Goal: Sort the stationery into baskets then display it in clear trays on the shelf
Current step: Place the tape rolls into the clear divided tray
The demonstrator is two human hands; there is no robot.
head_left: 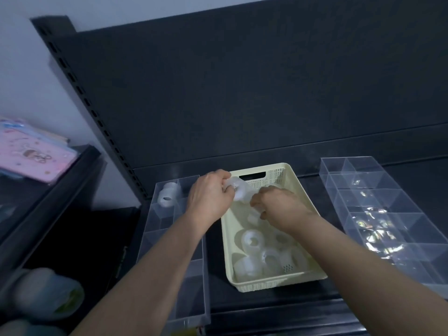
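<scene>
A cream perforated basket (286, 173) sits on the dark shelf and holds several clear tape rolls (253, 240). Above its far left corner my left hand (209, 197) grips a stack of tape rolls (240, 190). My right hand (278, 207) reaches into the basket with curled fingers that touch the end of that stack; another roll shows under its fingers. To the left lies a clear divided tray (169, 229) with a few tape rolls (168, 196) in its far compartment. To the right lies a second clear divided tray (378, 209).
The shelf's dark back panel (242, 93) rises behind the basket. A slotted upright (97, 122) runs down at the left. A pink patterned item (31, 154) lies on a neighbouring shelf at far left. Blurred pale objects (43, 294) sit at the bottom left.
</scene>
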